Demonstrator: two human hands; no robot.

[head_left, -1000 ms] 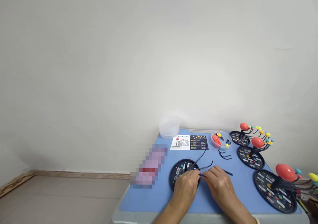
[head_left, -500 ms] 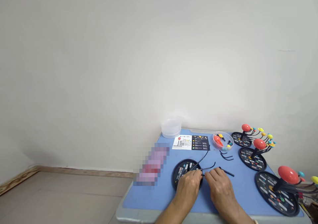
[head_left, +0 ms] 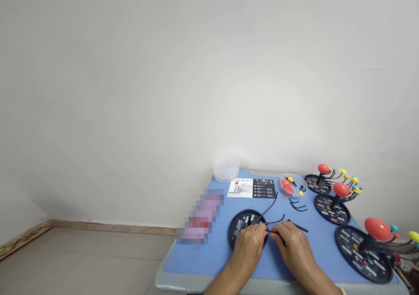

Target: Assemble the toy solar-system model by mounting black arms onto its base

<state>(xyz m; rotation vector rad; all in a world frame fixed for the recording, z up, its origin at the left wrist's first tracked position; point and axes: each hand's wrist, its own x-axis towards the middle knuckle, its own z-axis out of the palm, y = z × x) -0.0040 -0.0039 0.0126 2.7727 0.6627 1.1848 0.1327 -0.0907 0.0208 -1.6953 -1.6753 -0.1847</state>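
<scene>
My left hand (head_left: pixel 249 242) is closed over the near right part of a round black base (head_left: pixel 236 226) printed with small labels. Its fingers pinch thin black rods, and two curved rods, one long (head_left: pixel 271 205) and one shorter (head_left: pixel 278 221), stick out beyond them. Close beside it, my right hand (head_left: pixel 290 241) is closed on another thin black rod (head_left: pixel 271 231), which spans the small gap between both hands' fingertips. Where the rods join is hidden by my fingers. A thicker straight black rod (head_left: pixel 300 227) lies just past my right knuckles.
Several curved rods (head_left: pixel 297 207) lie on the blue table (head_left: pixel 209 260). Behind are an instruction leaflet (head_left: pixel 244 190), a clear dish (head_left: pixel 282 190) of coloured parts and a translucent tub (head_left: pixel 225 173). Three assembled planet models (head_left: pixel 378 229) line the right edge. A blurred pink item (head_left: pixel 206 210) lies left.
My right hand has shifted slightly right and turned, so more of the rod between my hands shows. My left hand stays nearly in place.
</scene>
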